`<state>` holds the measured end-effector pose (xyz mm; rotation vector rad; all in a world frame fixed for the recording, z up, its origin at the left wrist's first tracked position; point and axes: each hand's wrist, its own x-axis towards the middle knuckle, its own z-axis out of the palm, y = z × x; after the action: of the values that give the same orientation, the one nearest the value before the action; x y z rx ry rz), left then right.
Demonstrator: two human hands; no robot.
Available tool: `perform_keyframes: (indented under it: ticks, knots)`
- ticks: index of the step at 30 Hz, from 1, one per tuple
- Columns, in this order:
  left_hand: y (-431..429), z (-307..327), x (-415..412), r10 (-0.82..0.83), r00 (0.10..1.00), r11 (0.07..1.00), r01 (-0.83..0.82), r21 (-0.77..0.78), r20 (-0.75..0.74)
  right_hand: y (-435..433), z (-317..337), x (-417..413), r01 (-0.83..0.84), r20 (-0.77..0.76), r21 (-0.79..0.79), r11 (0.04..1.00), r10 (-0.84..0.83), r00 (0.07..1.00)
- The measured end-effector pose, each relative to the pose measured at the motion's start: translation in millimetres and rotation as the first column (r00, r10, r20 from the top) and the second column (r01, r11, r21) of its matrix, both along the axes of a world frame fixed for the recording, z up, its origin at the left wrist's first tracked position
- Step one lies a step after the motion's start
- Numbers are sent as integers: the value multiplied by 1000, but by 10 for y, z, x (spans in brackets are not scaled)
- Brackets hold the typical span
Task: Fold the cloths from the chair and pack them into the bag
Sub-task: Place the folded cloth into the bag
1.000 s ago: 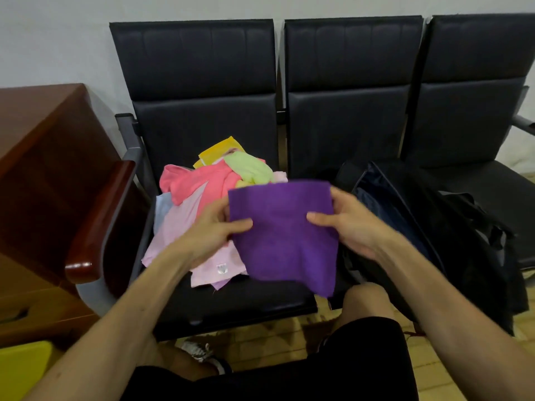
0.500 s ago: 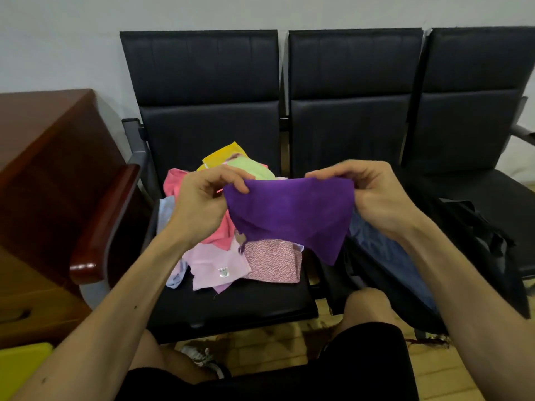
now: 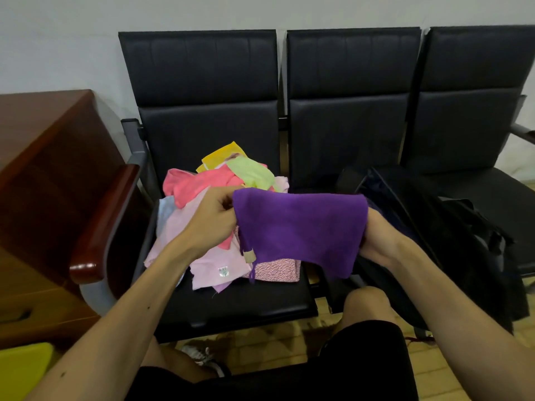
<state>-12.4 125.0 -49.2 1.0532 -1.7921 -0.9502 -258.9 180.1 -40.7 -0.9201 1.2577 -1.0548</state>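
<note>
left grip (image 3: 212,219) + right grip (image 3: 376,238) hold 1 purple cloth (image 3: 301,230) | 1 bag (image 3: 463,241)

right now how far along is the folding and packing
Early, by the look of it. Done: the bag stands open at the right; whether it holds cloths I cannot tell. In hand: the left hand and right hand grip the purple cloth, mid-fold. Left: a pile of cloths, pink, green, yellow and patterned, lies unfolded on the chair seat.

Cabinet (image 3: 43,169): reddish-brown wood, far left.
Yellow object (image 3: 23,369): bottom-left corner, cut off.
Wall (image 3: 58,39): pale, plain.
Floor (image 3: 289,342): light wooden parquet.
Shoe (image 3: 199,354): grey-white, on the floor.
</note>
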Motion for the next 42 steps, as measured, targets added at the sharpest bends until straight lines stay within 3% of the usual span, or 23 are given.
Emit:
perform_keyframes:
  ticks: [3,6,9,12,14,15,17,20,24,28,30,35,42]
  knots:
    - [16,-44,-50,10,996,990,3,144,-91,53,-71,19,-6,78,104,995,-2,997]
    - [26,-133,-69,71,965,898,49,437,-254,90,-66,57,-154,-45,68,986,158,986]
    - [52,-251,-43,84,932,808,144,572,-353,133,-88,53,-93,-67,77,993,99,993]
    - [69,-320,-39,179,873,741,182,646,-453,179,-184,31,-26,270,101,995,-2,963]
    - [46,-371,-50,257,838,698,184,692,-482,217,-287,72,-95,529,104,990,26,848]
    - [41,-387,-65,279,828,677,190,711,-487,227,-383,82,-118,580,116,986,29,814]
    - [40,-425,-92,325,816,621,197,759,-478,252,-546,128,-141,515,143,980,48,856]
    - [67,-518,-84,370,760,526,303,795,-534,250,-637,195,-33,214,112,993,8,977]
    - [125,-693,-82,368,612,489,513,706,-700,224,-595,191,55,238,54,997,-67,969]
    - [310,-881,-161,236,696,381,576,723,-678,214,-517,194,81,286,88,993,-104,953]
    - [388,-953,-226,202,767,363,519,774,-609,212,-503,185,68,292,118,991,-100,951]
    - [444,-964,-281,111,889,426,362,829,-445,247,-585,44,14,168,280,960,-63,984]
    - [451,-1050,-309,110,914,425,312,850,-390,351,-838,-243,-7,147,407,914,-58,987]
